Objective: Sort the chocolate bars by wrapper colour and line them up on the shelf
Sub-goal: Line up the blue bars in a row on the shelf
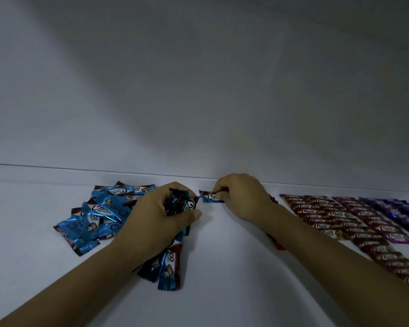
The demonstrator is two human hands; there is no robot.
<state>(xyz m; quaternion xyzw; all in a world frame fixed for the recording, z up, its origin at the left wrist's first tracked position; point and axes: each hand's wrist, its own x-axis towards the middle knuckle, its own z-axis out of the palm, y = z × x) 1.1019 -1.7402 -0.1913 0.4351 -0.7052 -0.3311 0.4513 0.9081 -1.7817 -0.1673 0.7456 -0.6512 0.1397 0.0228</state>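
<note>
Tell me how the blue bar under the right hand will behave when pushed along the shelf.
The blue bar probably slides rather than rolls: it lies flat on the shelf. Its glossy wrapper looks slippery, so the right hand may lose its pinch. The crimped ends likely flex; the middle seems stiffer.

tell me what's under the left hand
The left hand grips a bunch of blue bars; loose blue bars lie on the shelf beneath its wrist. The hand covers how many there are.

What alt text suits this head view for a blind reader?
The right hand pinches one blue chocolate bar on a white shelf; the left hand grips more bars beside a blue pile. Red rows and purple rows lie at right.
</note>
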